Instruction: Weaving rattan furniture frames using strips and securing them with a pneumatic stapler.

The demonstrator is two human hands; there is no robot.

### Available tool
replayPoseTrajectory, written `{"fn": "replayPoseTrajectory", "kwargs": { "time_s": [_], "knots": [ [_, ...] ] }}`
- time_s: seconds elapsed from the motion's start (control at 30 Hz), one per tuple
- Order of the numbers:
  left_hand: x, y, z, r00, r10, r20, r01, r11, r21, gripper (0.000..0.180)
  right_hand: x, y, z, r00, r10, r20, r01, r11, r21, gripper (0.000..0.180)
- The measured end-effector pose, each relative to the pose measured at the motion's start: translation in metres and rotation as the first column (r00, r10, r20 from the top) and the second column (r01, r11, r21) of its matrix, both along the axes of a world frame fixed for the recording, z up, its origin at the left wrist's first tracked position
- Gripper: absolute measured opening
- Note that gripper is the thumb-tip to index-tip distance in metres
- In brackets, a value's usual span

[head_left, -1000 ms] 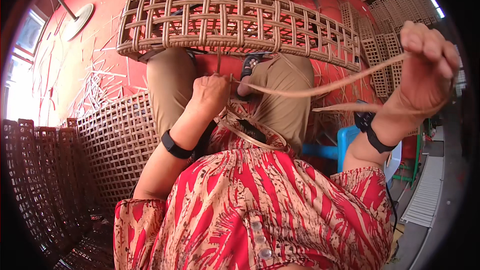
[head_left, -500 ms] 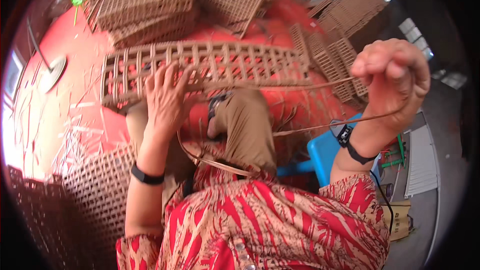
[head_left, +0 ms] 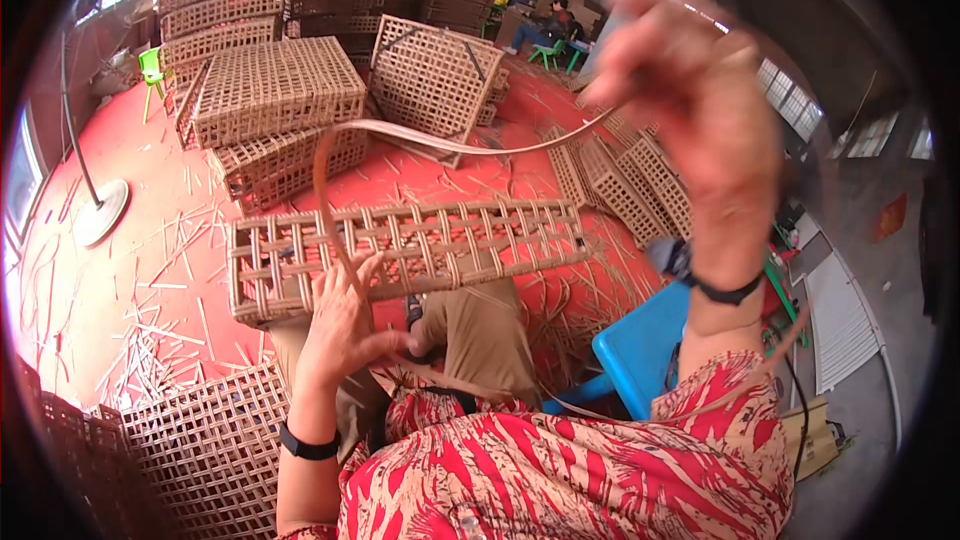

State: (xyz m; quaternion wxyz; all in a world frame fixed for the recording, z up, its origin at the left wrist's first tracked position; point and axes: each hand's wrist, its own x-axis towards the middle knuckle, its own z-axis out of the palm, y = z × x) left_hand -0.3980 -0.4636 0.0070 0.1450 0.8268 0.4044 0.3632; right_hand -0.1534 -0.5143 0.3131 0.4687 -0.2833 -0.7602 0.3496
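Floor fan: grey stand fan with a round base (head_left: 100,212) stands at the far left on the red floor (head_left: 150,170)
Offcuts: pale loose cane splints (head_left: 165,285) lie scattered over the red floor, left of the basket
Panel: flat lattice panel of woven cane (head_left: 205,445) lies at lower left, just beside the left forearm
Left hand: left hand (head_left: 345,325) rests on the near edge of the basket, fingers spread and partly curled, pressing the strip against the weave; a black wristband (head_left: 308,443) sits on the forearm
Basket: long rectangular open-weave basket of tan cane (head_left: 410,250) lies across the knees, under the left hand and below the right hand
Strip: long thin tan cane strip (head_left: 440,143) rises from the left hand, arcs over the basket and runs to the right hand
Stack: finished lattice baskets (head_left: 280,90) are piled behind the basket
Right hand: right hand (head_left: 695,105), blurred, raised well above the basket, fingers closed on the strip's far end
Stool: blue plastic stool (head_left: 640,350) sits below the right wrist
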Motion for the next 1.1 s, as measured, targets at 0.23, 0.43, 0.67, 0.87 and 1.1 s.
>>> {"fn": "replayPoseTrajectory", "kwargs": {
  "time_s": [0.23, 0.43, 0.67, 0.87, 1.1],
  "knots": [
    [-0.053, -0.023, 0.014, 0.474, 0.245, 0.846, 0.364, 0.82, -0.441, 0.102, -0.008, 0.036, -0.097, 0.998, -0.054, -0.031, 0.047, 0.978, -0.204, 0.027],
    [-0.037, -0.023, 0.035, 0.61, 0.605, 0.512, -0.743, 0.661, 0.105, 0.083, 0.001, 0.048, -0.126, 0.999, 0.01, 0.031, 0.001, 0.936, -0.351, 0.026],
    [0.055, -0.071, 0.062, 0.773, -0.218, 0.596, 0.438, 0.862, -0.253, 0.044, -0.019, 0.027, -0.138, 0.992, 0.103, -0.072, -0.125, 0.859, -0.497, 0.021],
    [0.024, -0.087, 0.034, 0.79, -0.068, 0.61, 0.492, 0.664, -0.563, 0.022, 0.023, 0.04, -0.122, 0.947, 0.243, -0.212, -0.255, 0.966, -0.033, 0.019],
    [-0.102, -0.107, -0.107, 0.878, 0.316, 0.36, 0.164, 0.508, -0.846, 0.031, 0.113, 0.053, -0.117, 0.773, 0.347, -0.531, -0.387, 0.921, 0.039, 0.025]
  ]
}}
